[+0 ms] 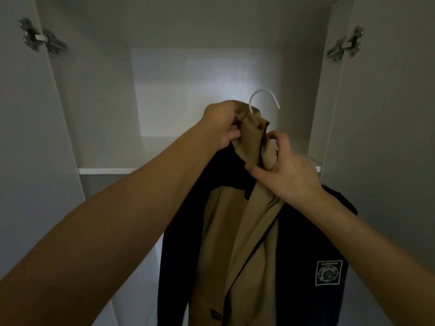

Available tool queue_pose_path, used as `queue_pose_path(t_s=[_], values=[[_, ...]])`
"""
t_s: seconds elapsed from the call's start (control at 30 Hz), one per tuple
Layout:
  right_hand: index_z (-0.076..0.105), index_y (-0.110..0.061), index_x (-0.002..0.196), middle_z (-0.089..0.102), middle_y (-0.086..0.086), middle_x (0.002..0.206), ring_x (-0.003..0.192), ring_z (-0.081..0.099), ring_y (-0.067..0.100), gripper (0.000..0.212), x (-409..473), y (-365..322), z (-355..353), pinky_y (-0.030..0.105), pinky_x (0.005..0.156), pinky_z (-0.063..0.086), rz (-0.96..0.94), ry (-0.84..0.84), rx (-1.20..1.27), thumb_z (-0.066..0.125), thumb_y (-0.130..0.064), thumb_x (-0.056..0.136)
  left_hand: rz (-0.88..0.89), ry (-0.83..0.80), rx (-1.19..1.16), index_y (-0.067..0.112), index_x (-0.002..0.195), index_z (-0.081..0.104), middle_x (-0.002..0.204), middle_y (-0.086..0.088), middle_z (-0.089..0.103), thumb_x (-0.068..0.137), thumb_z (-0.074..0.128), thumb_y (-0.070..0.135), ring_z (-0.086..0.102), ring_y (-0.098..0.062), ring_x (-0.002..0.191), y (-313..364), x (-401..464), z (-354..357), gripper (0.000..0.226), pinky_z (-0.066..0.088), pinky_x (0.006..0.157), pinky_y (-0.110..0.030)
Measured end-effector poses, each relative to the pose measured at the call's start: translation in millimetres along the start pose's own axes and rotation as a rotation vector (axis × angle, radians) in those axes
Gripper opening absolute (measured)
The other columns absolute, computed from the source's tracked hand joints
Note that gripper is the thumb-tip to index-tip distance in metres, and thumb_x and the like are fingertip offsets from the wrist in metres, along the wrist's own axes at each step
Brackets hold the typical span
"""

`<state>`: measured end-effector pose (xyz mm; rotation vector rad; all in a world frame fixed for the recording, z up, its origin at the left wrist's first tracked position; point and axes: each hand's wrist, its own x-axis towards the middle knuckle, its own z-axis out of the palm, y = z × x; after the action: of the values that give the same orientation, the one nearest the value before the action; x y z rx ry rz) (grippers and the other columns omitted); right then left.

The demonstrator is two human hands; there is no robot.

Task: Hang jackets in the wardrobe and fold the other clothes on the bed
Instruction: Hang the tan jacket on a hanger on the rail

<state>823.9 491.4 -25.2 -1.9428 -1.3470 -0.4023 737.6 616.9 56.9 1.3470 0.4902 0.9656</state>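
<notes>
- Two hands working on one jacket (237, 231) in front of the open wardrobe (98, 109); the hanging step is in hand, not the folding.
- Jacket is tan and black with a square patch (328, 273) on the black panel at lower right; it is hanging down from the collar, held up in the wardrobe opening, below and in front of the shelf (110, 170).
- Left hand (221, 124) is gripping the collar's top left, fingers curled round the tan fabric.
- Right hand (282, 165) is pinching the collar front, thumb and fingers closed on the tan fold just below the button.
- White hanger hook (263, 98) is sticking up out of the collar, free in the air and touching nothing; the rest of the hanger is hidden inside the jacket.
- No rail is showing anywhere, so I cannot tell where the hook is meant to go; probably above or beyond the edge of view.
- Judging the step: jacket looks seated on the hanger, hands seem to be settling the collar around the hook's neck.
- Next move is calling for one hand to shift onto the hook or hanger neck, lifting and steering the hook over a rail while the other is steadying the jacket so it does not slip off.
- Door hinges (42, 38) are showing on both sides; both doors are standing open.
</notes>
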Motion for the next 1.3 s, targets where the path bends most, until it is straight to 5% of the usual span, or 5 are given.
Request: queue_pose_path(t_s=[0.23, 0.63, 0.8, 0.97, 1.3], values=[[0.051, -0.032, 0.110, 0.063, -0.010, 0.094, 0.089, 0.062, 0.016, 0.025, 23, 30, 3, 0.047, 0.083, 0.053, 0.209, 0.094, 0.517, 0.055, -0.026, 0.086, 0.403, -0.022, 0.467, 0.018, 0.109, 0.045, 0.093, 0.001, 0.056, 0.095, 0.053, 0.014, 0.057, -0.001, 0.076, -97, -49, -35, 0.017, 0.050, 0.069, -0.017], [0.056, -0.041, 0.099, 0.069, -0.006, 0.097, 0.090, 0.067, 0.019, 0.026, 32, 32, 23, 0.050, 0.085, 0.055, 0.328, 0.071, 0.737, 0.059, -0.034, 0.074, 0.237, -0.459, 0.657, 0.079, 0.125, 0.012, 0.159, 0.014, 0.005, 0.091, 0.047, 0.063, 0.015, -0.005, 0.145, -238, -92, -20, 0.051, 0.017, 0.121, -0.035], [0.054, -0.041, 0.105, 0.067, -0.006, 0.102, 0.095, 0.066, 0.018, 0.028, 27, 32, 20, 0.048, 0.088, 0.054, 0.287, 0.067, 0.760, 0.062, -0.030, 0.080, -0.026, -0.314, 0.772, 0.031, 0.153, 0.013, 0.156, 0.009, 0.012, 0.090, 0.047, 0.064, 0.020, -0.014, 0.140, -252, -82, -16, 0.079, 0.023, 0.116, -0.034], [0.053, -0.041, 0.101, 0.066, -0.007, 0.105, 0.098, 0.064, 0.012, 0.025, 21, 33, 9, 0.039, 0.091, 0.054, 0.228, 0.074, 0.838, 0.061, -0.020, 0.089, -0.058, -0.283, 1.080, 0.036, 0.154, 0.003, 0.155, 0.014, -0.008, 0.082, 0.019, 0.083, -0.003, -0.018, 0.143, -282, -85, -16, 0.087, 0.010, 0.120, -0.046], [0.031, -0.023, 0.133, 0.054, -0.004, 0.100, 0.082, 0.056, 0.020, 0.043, -6, 73, 3, 0.034, 0.071, 0.045, 0.274, 0.336, 0.399, 0.051, -0.027, 0.095, 0.132, 0.183, 0.547, 0.040, 0.116, 0.055, 0.120, 0.004, 0.056, 0.090, 0.049, 0.028, 0.060, -0.017, 0.105, -263, -83, -60, 0.029, 0.049, 0.098, -0.047]])
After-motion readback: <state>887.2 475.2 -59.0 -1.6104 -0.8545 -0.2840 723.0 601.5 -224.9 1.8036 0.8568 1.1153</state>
